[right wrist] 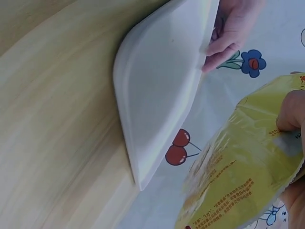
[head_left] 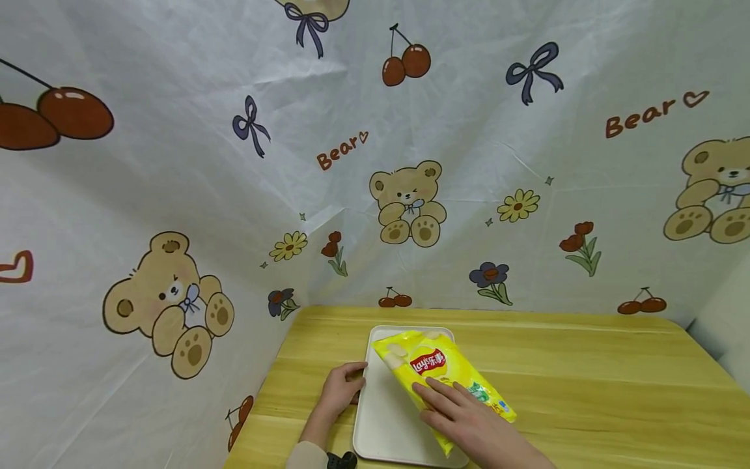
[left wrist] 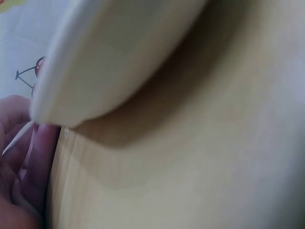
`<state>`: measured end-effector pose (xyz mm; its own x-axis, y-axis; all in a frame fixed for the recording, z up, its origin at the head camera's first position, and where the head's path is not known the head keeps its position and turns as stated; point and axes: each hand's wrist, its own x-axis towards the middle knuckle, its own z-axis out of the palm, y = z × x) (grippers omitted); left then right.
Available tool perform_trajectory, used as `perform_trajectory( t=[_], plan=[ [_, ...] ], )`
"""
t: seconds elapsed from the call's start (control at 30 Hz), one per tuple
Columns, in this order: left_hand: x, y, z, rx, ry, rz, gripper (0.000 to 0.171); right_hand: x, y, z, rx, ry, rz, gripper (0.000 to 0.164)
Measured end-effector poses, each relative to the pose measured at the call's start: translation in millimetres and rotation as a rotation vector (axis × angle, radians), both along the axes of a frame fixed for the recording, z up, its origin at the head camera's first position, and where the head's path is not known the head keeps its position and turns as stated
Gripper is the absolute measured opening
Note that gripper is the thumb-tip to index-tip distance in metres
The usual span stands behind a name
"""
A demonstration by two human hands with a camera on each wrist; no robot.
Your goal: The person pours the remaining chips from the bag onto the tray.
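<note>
A yellow Lay's chip bag (head_left: 463,370) is in my right hand (head_left: 469,420), tilted over the tray. In the right wrist view the thumb presses one face of the bag (right wrist: 238,176), and fingers show on its other side. The off-white rectangular tray (head_left: 383,417) sits on the wooden table, partly covered by the bag in the head view. My left hand (head_left: 341,389) grips the tray's left rim, its fingers bent at the edge. From the left wrist, the tray's outer wall (left wrist: 109,62) appears close up, with fingers (left wrist: 40,157) at its rim.
The wooden table (head_left: 586,371) extends to the right of the tray. Behind and to the left hangs a white cloth (head_left: 457,124) printed with bears, cherries, bows and flowers. A dark watch-like band (head_left: 342,460) shows at my left wrist.
</note>
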<state>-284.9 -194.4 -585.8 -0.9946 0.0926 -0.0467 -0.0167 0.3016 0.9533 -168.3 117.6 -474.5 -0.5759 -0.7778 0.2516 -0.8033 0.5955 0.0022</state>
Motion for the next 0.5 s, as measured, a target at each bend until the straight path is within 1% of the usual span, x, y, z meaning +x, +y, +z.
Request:
perform_trajectory(
  t=[0.13, 0.17, 0.27, 0.37, 0.5],
  plan=[
    [1.4, 0.0, 1.1, -0.023, 0.010, -0.005, 0.038, -2.7, -5.3, 3.0, -0.007, 0.057, 0.036, 0.051],
    [1.6, 0.0, 1.3, -0.025, 0.010, -0.007, 0.038, -3.3, -6.5, 3.5, -0.010, 0.062, 0.040, 0.050],
    [1.3, 0.0, 0.9, -0.029, 0.010, -0.012, 0.037, -5.0, -8.7, 2.9, -0.020, 0.081, 0.057, 0.056],
    [0.5, -0.5, -0.6, -0.032, 0.011, -0.011, 0.037, -6.0, -10.5, 0.8, -0.030, 0.078, 0.068, 0.060],
    [-0.5, -1.3, -2.0, -0.036, 0.015, -0.012, 0.037, -7.4, -13.1, -1.0, -0.041, 0.101, 0.073, 0.060]
  ],
)
